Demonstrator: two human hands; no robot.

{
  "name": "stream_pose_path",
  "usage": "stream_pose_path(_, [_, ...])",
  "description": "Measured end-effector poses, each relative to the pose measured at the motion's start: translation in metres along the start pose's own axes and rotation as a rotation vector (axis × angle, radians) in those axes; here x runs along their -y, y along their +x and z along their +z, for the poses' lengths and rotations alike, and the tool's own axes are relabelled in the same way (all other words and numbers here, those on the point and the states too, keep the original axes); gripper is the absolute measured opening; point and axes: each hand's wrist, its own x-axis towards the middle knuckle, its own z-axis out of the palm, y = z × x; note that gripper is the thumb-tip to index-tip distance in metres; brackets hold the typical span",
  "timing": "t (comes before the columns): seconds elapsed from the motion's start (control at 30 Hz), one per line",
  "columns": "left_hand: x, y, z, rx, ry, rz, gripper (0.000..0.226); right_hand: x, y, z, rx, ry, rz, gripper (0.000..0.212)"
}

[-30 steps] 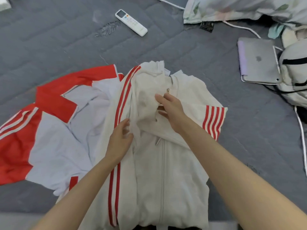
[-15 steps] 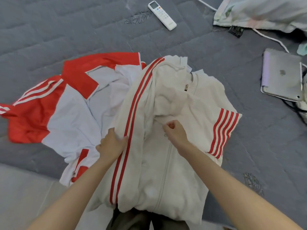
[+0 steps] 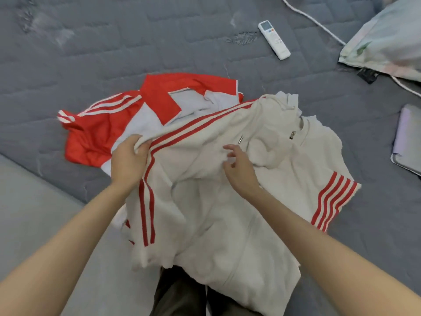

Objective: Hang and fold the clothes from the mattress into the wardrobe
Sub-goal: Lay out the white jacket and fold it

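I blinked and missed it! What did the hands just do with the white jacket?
The left hand, earlier resting on the white jacket, now grips its red-striped sleeve. The right hand let go of the fabric it was pinching and is open over the chest. The red-and-white shirt and the remote stayed put.

Home bedroom: grey quilted mattress (image 3: 114,53), white red-striped zip jacket (image 3: 227,213) spread on it, pale floral pillow (image 3: 385,42) toward its far right.
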Motion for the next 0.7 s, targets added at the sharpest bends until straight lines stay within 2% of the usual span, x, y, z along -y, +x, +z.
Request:
stream_pose_path(0.13, [-0.008, 0.047, -0.011, -0.04, 0.091, 0.076, 0.02, 0.035, 0.051, -0.002, -0.109, -0.164, -0.161, 0.036])
stream_pose_path(0.2, [-0.008, 0.068, -0.012, -0.023, 0.122, 0.078, 0.022, 0.051, 0.079, 0.0, -0.096, -0.216, -0.225, 0.037])
stream_pose_path(0.33, [-0.003, 0.097, -0.014, 0.041, 0.13, 0.086, 0.021, 0.08, 0.123, 0.014, 0.046, -0.372, -0.296, 0.048])
stream_pose_path(0.4, [0.003, 0.104, -0.017, 0.098, 0.177, 0.1, 0.022, 0.091, 0.139, 0.024, 0.16, -0.536, -0.239, 0.057])
stream_pose_path(0.5, [0.02, 0.108, -0.019, 0.199, 0.328, 0.137, 0.032, 0.1, 0.153, 0.039, 0.273, -0.819, -0.127, 0.054])
stream_pose_path(0.6, [0.028, 0.117, -0.021, 0.121, 0.369, 0.163, 0.018, 0.107, 0.162, 0.047, 0.223, -0.933, -0.092, 0.037])
stream_pose_path(0.7, [0.023, 0.137, -0.024, 0.037, 0.41, 0.178, 0.021, 0.116, 0.173, 0.048, 0.041, -0.827, -0.13, 0.028])
